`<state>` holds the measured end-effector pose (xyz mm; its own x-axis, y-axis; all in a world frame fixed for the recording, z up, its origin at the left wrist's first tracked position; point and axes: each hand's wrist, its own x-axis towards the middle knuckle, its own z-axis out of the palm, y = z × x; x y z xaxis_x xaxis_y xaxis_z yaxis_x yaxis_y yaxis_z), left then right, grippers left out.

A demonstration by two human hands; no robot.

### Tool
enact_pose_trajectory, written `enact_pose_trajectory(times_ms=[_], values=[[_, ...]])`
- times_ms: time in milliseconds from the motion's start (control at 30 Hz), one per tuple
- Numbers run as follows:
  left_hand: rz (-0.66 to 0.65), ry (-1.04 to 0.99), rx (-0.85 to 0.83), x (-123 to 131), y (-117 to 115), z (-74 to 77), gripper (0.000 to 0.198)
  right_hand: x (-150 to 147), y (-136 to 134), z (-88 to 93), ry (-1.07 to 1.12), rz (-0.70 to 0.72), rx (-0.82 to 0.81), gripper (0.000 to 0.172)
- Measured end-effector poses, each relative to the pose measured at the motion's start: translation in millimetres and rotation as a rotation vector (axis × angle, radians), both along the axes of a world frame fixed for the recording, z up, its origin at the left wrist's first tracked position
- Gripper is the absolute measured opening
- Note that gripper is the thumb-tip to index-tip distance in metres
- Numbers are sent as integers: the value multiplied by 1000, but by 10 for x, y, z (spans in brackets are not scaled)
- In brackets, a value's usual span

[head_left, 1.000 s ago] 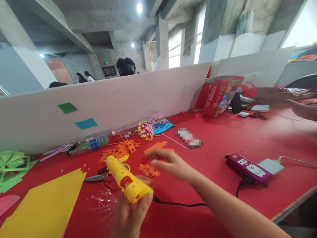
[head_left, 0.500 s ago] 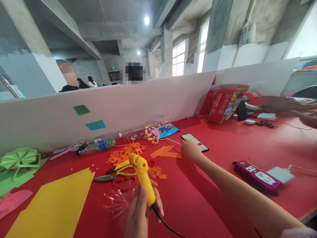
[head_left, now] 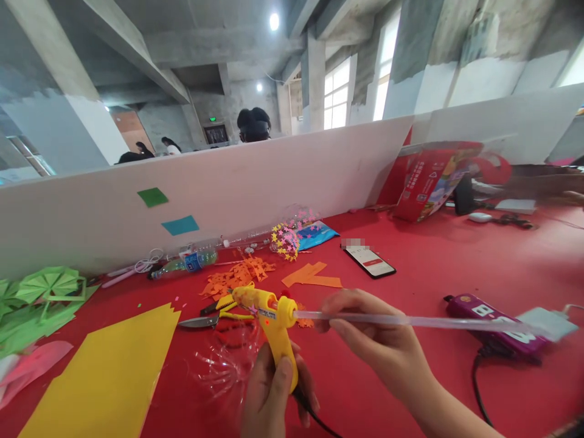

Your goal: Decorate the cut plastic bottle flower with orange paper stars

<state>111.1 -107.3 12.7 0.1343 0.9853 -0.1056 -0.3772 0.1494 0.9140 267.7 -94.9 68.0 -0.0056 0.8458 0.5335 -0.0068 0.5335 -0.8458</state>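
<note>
My left hand (head_left: 263, 392) is wrapped round the handle of a yellow hot glue gun (head_left: 285, 353), whose nozzle points away to the left. Between the thumb and fingers of my right hand (head_left: 387, 350) is a long translucent glue stick (head_left: 438, 322). Its left end meets the back of the gun; how far it goes in is hidden. Just left of my left hand lies a piece of clear plastic cut into curled strips (head_left: 225, 365). Beyond the gun are scissors (head_left: 201, 322) with yellow handles and a heap of orange paper stars (head_left: 237, 277).
Yellow sheets (head_left: 104, 365) and green folded paper (head_left: 48, 286) cover the left side. A phone (head_left: 371, 261), a purple power strip (head_left: 477, 310) and a red bag (head_left: 424, 182) lie to the right. A plastic bottle (head_left: 180, 269) rests along the white partition (head_left: 237, 188).
My right hand has come back from beside the phone with the glue stick and brought its end to the gun's rear. The gun has turned so its nozzle points left.
</note>
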Motion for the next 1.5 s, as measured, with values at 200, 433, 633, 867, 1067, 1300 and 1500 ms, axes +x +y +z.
enact_pose_trajectory(times_ms=[200, 433, 633, 867, 1067, 1300, 1500], values=[[-20, -10, 1, -7, 6, 10, 50, -24, -18, 31, -170, -183, 178, 14], [49, 18, 56, 39, 11, 14, 48, -38, 25, -99, -90, -201, 164, 10], [84, 39, 46, 83, -1, 16, 45, -116, 62, -239, 181, -91, -56, 5], [56, 73, 30, 121, -10, -22, 48, -127, 58, -232, 206, -154, -68, 8], [43, 27, 35, 156, -16, -60, 48, -70, 80, -326, 198, -225, -117, 9], [-41, -36, 23, 153, -18, -89, 47, 55, 218, -304, 214, -93, -148, 14], [-132, -9, -3, 138, -59, -119, 53, 459, 508, -290, -556, -205, -334, 31]])
